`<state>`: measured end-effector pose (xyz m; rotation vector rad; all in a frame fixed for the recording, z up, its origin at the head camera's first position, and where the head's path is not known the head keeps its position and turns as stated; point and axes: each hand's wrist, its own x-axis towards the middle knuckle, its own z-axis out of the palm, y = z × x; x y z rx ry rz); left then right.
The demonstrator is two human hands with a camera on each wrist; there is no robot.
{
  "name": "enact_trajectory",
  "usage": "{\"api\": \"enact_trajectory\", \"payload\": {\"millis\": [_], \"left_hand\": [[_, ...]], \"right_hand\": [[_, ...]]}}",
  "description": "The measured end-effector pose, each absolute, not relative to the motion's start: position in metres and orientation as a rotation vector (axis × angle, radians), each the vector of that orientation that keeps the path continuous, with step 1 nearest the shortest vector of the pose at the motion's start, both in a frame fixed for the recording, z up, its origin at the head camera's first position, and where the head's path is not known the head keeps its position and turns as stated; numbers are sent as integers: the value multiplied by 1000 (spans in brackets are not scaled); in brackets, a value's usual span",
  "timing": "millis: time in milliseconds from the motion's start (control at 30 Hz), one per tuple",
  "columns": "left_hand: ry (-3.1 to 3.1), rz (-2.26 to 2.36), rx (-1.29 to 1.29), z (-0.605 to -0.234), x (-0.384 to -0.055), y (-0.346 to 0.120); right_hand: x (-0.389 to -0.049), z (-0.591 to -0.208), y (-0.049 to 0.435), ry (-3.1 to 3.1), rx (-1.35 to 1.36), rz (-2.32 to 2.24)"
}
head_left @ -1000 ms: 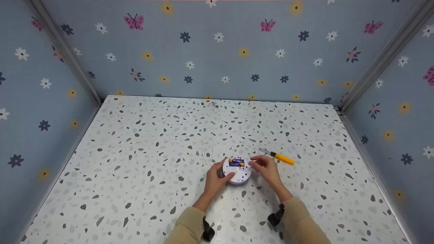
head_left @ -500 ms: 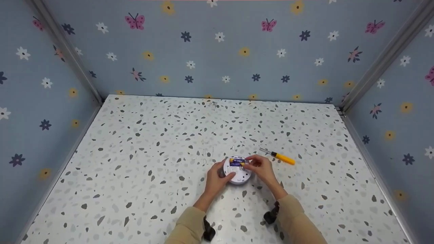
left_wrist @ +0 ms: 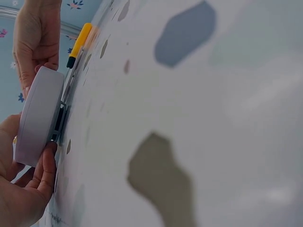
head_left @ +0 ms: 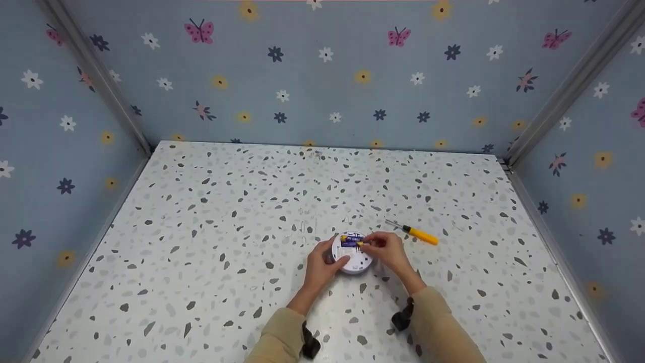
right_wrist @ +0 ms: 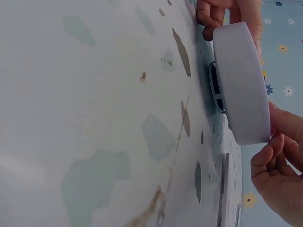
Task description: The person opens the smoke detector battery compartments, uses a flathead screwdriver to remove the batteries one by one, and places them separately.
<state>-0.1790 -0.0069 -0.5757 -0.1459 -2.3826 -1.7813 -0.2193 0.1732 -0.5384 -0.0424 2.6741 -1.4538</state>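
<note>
1. Head view is showing a white round gadget (head_left: 356, 262) sitting between two hands, low on the speckled table (head_left: 211, 262).
2. The left hand (head_left: 321, 263) is holding the gadget by its left side. Its thumb is lying on top, and its other fingers are curling underneath.
3. The right hand (head_left: 393, 250) is reaching over the gadget's right edge. Its thumb and first finger are sitting close together, and they seem to be pinching the yellow end of a battery (head_left: 360, 244).
4. More blue and yellow is showing beside it, in the gadget's top.
5. Battery work is probably going on now. I cannot tell if the battery is going in or coming out.
6. The next move is likely calling for small, careful fingertip work at that end, with the left hand keeping the gadget from tipping.
7. A yellow-handled tool (head_left: 422, 236) is lying near the right hand, and no hand is touching it.
</note>
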Motion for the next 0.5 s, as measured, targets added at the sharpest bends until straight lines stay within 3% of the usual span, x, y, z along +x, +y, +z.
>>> {"api": "enact_trajectory", "payload": {"millis": [500], "left_hand": [[-2415, -1775, -125, -577, -179, -7]], "right_hand": [[-217, -541, 168, 2738, -98, -1443]]}}
